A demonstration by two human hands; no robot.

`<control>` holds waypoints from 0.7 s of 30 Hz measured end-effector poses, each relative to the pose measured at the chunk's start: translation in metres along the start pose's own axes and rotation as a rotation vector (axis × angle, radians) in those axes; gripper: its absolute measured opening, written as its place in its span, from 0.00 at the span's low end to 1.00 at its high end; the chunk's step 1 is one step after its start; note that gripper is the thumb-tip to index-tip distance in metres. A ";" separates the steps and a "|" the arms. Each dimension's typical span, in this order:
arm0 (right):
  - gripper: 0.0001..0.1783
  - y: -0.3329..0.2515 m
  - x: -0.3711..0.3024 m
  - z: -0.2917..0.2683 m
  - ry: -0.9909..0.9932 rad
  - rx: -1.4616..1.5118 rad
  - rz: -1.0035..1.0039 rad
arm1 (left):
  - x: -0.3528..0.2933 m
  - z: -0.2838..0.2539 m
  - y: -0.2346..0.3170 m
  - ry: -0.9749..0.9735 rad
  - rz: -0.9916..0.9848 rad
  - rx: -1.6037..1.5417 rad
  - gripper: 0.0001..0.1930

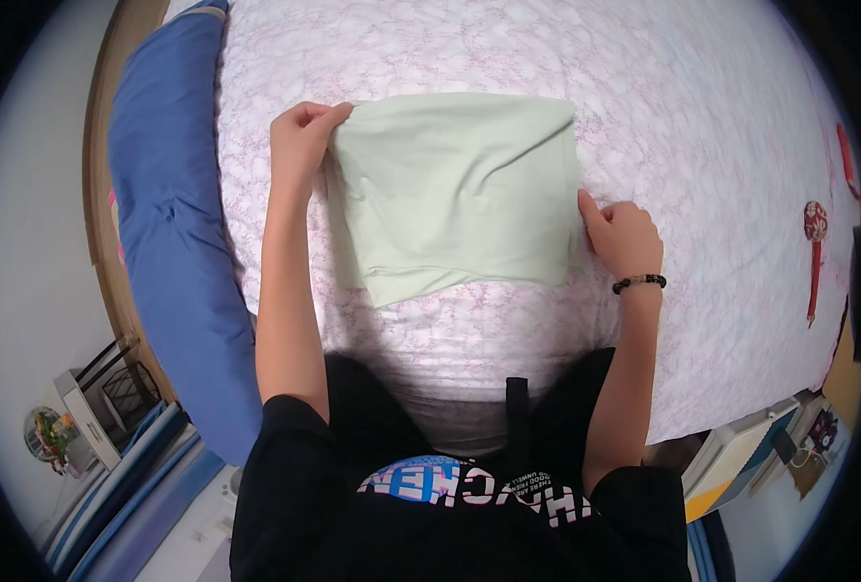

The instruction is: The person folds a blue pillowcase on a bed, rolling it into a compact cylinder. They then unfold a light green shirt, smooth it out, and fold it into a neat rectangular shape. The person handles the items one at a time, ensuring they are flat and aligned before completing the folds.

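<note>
A pale green cloth garment (pixel 464 194), folded into a rough rectangle, lies on the bed in front of me. Its near edge is uneven, with a corner sticking out at the lower left, and a few creases cross its right half. My left hand (pixel 304 141) pinches the far left corner between thumb and fingers. Beside the right edge, my right hand (pixel 626 236) has its fingers curled in, with the thumb pointing up along the fabric's side. No cloth shows inside that hand. A dark bead bracelet (pixel 639 282) circles my right wrist.
A patterned white and pink bedsheet (pixel 721 126) spreads under the garment. Along the left side of the bed runs a long blue bedding roll (pixel 174 204). A red item with a round patterned head (pixel 815 221) lies at the far right. A white box (pixel 741 446) stands below the bed's right edge.
</note>
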State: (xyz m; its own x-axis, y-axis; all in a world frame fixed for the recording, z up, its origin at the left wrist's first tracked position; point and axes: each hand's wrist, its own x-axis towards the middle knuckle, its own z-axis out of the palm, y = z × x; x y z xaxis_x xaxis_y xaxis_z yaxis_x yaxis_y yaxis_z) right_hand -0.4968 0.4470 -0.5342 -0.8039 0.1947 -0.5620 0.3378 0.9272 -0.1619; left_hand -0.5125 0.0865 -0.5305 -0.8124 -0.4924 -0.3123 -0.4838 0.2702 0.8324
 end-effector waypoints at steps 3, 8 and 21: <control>0.25 -0.012 0.004 -0.003 0.255 0.392 -0.329 | 0.013 -0.001 -0.030 0.012 0.239 -0.026 0.09; 0.24 -0.040 0.008 0.019 0.176 0.930 -0.398 | 0.000 0.013 -0.015 -0.214 0.150 -0.042 0.19; 0.14 -0.035 0.007 0.019 0.183 0.629 -0.260 | -0.012 0.111 0.051 -0.505 0.996 0.284 0.22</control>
State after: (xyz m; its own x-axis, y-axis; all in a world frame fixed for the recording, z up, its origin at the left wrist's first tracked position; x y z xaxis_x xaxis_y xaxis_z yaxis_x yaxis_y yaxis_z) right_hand -0.5052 0.4093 -0.5482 -0.9479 0.0935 -0.3046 0.2977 0.6007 -0.7420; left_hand -0.5637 0.1978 -0.5357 -0.8822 0.4141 0.2243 0.4415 0.5617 0.6997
